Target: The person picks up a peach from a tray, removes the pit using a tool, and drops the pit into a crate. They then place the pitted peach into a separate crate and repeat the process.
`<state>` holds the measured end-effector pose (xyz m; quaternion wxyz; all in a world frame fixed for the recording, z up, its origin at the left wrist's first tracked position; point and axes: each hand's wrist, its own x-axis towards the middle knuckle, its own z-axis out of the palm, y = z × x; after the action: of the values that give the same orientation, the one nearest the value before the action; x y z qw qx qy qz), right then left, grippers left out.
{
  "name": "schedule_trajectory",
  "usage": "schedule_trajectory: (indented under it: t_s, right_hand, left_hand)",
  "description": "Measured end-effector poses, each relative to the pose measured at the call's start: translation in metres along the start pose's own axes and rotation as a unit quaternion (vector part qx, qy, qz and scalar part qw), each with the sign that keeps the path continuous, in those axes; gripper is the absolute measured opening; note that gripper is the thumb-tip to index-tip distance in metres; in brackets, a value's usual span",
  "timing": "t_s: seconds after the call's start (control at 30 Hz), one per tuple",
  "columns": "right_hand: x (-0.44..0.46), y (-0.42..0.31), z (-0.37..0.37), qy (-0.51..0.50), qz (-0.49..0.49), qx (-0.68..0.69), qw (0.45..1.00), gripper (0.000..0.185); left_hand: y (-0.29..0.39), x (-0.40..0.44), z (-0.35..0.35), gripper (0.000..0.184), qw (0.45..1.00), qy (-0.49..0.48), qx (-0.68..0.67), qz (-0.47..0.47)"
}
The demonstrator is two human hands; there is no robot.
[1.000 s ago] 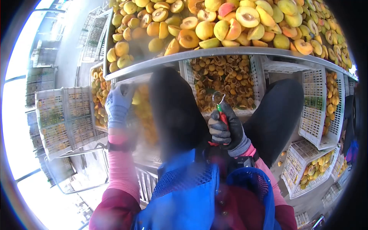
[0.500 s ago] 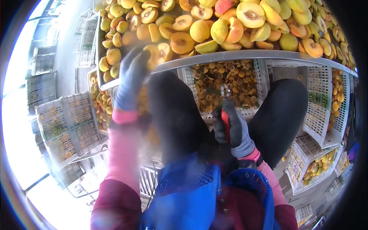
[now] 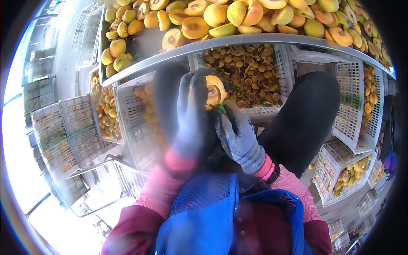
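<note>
A yellow peach half (image 3: 216, 92), its cut face and brown pit hollow turned up, is held in my gloved left hand (image 3: 189, 100), fingers closed along its left side. My gloved right hand (image 3: 241, 138) is just below and right of it, closed round a small red-handled tool (image 3: 222, 109). Only a bit of red and green on the tool shows; its working end is hidden by the peach half and the fingers. Both hands are over my lap, in front of a white crate (image 3: 285, 70) of small brown-orange pieces, apparently pits.
A metal-edged table (image 3: 238, 40) heaped with peach halves (image 3: 195, 26) spans the far side. White crates (image 3: 349, 104) with peach pieces stand right, and another crate (image 3: 138, 114) stands left. Stacked grey crates (image 3: 70, 131) are farther left.
My left hand has come from the peach pile down to my lap with a peach half. My right hand has moved left and up to meet it, still round the tool.
</note>
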<state>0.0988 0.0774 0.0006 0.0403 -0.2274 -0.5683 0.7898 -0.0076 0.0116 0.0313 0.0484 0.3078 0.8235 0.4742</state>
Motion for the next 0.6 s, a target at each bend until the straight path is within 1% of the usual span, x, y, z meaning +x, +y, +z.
schedule_trajectory:
  t_s: [0.07, 0.1, 0.17, 0.2, 0.3, 0.33, 0.37, 0.4, 0.43, 0.47, 0.5, 0.57, 0.6]
  right_hand:
    - [-0.005, 0.002, -0.002, -0.005, 0.007, -0.021, 1.0, 0.036]
    - [-0.006, 0.0, -0.002, -0.008, 0.011, -0.012, 1.0, 0.037]
    - [-0.009, 0.004, -0.001, -0.003, -0.007, -0.004, 1.0, 0.036]
    - [-0.011, 0.012, 0.0, 0.005, -0.028, -0.004, 1.0, 0.036]
    - [-0.014, 0.014, 0.005, 0.013, -0.089, 0.037, 0.995, 0.036]
    - [-0.015, 0.007, 0.004, 0.004, -0.054, 0.061, 0.997, 0.036]
    - [-0.015, -0.001, 0.003, -0.003, -0.018, 0.085, 0.996, 0.036]
    - [-0.015, -0.014, -0.001, -0.02, 0.073, 0.112, 0.991, 0.035]
    - [-0.015, -0.015, -0.004, -0.024, 0.094, 0.12, 0.988, 0.036]
    - [-0.014, -0.016, -0.006, -0.029, 0.115, 0.127, 0.985, 0.036]
    - [-0.014, -0.003, -0.008, -0.02, 0.069, 0.117, 0.991, 0.038]
    - [-0.014, -0.004, -0.005, 0.011, 0.025, 0.168, 0.985, 0.036]
    - [-0.016, -0.007, 0.002, 0.031, 0.026, 0.229, 0.972, 0.034]
  left_hand:
    - [-0.008, -0.008, 0.008, 0.038, 0.999, -0.007, -0.034, -0.014]
    - [-0.01, -0.009, 0.009, 0.034, 0.999, -0.009, -0.046, -0.004]
    - [-0.012, -0.012, 0.01, 0.026, 0.997, -0.014, -0.072, 0.017]
    - [-0.013, -0.015, 0.012, 0.026, 0.998, -0.015, -0.053, 0.025]
    - [-0.01, -0.017, 0.013, 0.03, 0.99, -0.01, -0.137, -0.026]
    - [-0.001, -0.015, 0.012, 0.032, 0.971, -0.005, -0.219, -0.09]
    - [-0.002, -0.016, 0.012, 0.034, 0.973, -0.008, -0.218, -0.081]
    - [-0.004, -0.017, 0.013, 0.036, 0.974, -0.011, -0.216, -0.071]
    - [-0.019, -0.021, 0.015, 0.038, 0.991, -0.022, -0.129, 0.013]
    - [-0.024, -0.019, 0.013, 0.039, 0.993, -0.046, -0.095, 0.054]
    - [-0.028, -0.017, 0.011, 0.039, 0.991, -0.067, -0.062, 0.097]
    - [-0.022, -0.006, -0.005, 0.038, 0.981, -0.134, -0.104, 0.093]
    - [-0.022, -0.003, -0.008, 0.036, 0.979, -0.143, -0.11, 0.094]
